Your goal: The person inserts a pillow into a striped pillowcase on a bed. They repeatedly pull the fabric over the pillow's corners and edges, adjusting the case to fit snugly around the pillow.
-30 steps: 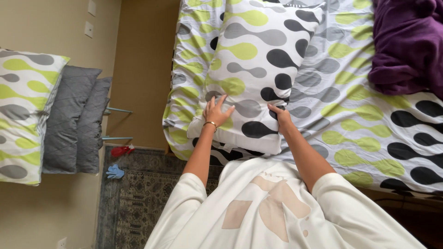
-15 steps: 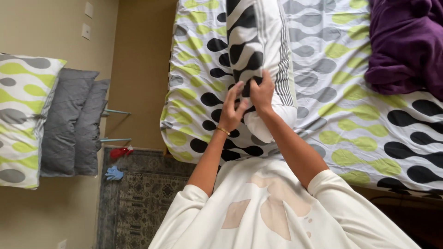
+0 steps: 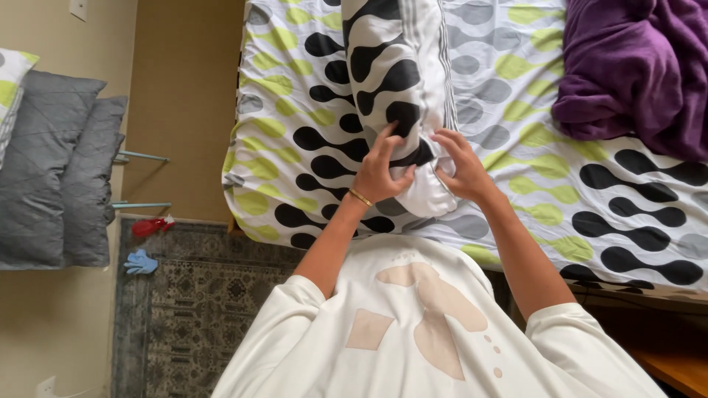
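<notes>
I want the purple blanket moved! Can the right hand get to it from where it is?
Probably yes. The right hand rests on the pillow, and the purple blanket lies farther along the bed on that side, with only flat sheet between. It would have to let go first.

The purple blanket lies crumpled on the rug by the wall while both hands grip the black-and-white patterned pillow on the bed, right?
Not quite. In the head view the crumpled purple blanket lies on the bed, not on the rug. The rest holds: the left hand and right hand grip the black-and-white patterned pillow.
</notes>
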